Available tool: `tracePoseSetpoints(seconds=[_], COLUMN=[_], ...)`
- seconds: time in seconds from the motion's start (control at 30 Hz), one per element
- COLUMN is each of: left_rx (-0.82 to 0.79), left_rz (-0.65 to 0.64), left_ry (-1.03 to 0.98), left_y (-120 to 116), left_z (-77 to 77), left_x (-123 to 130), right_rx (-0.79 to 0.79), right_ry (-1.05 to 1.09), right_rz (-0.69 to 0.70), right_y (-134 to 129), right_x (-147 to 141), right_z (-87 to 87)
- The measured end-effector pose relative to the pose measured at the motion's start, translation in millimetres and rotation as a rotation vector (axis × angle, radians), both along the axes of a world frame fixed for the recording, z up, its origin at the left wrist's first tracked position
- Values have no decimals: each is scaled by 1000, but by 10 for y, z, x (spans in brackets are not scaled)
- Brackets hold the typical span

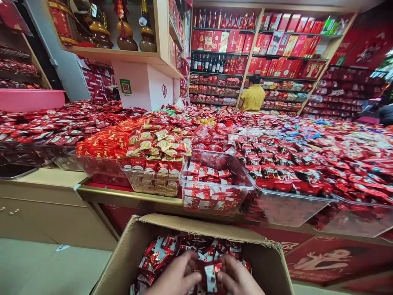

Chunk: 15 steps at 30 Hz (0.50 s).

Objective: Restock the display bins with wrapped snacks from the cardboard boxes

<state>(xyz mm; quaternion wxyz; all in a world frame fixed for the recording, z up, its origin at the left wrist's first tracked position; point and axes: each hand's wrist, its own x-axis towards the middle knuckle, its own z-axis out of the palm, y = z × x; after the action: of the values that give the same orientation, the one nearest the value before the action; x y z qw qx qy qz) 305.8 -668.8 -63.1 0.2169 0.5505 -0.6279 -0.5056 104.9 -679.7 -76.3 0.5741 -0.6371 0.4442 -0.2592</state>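
Note:
Both my hands are down inside an open cardboard box (202, 224) filled with small red-and-white wrapped candy packets (159, 252). My right hand (238, 276) is closed with thumb and fingers at the edge of one candy packet (211, 276), which stands upright between the hands. Just left of that packet, my left hand (181, 274) has its fingers curled in, a little blurred; what they hold is hidden among the packets. Beyond the box, a clear plastic bin (245, 182) on the counter's edge is partly filled with similar red-and-white packets.
Further clear bins heaped with wrapped sweets line the counter, among them gold-and-red packets (162, 147) and dark red ones (282, 168). A gold counter edge (132, 196) runs behind the box. A person in yellow (253, 98) stands at the back shelves. A pink basin (30, 100) sits left.

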Motion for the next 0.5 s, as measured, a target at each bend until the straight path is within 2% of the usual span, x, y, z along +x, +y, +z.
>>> tracePoseSetpoints(seconds=[0.1,0.17,0.27,0.33,0.5], left_rx=[-169,-150,-139,-156,-249], left_rz=[-20,-39,-57,-40,-28], left_ry=[-566,-738,-767,-760,-667], left_y=[-97,-130,-119,-90,-58], left_z=[64,8,-136,-213,-291], left_x=[216,321,383,376,301], right_rx=[-179,-174,-152,-173,-298], right_ry=[342,512,764,903,1024], right_rz=[-128,-179,-203,-173,-109], right_y=[-101,-156,-195,-188,-94], right_x=[-211,-302,-345,-332,-234], right_z=[57,35,-39,-65,60])
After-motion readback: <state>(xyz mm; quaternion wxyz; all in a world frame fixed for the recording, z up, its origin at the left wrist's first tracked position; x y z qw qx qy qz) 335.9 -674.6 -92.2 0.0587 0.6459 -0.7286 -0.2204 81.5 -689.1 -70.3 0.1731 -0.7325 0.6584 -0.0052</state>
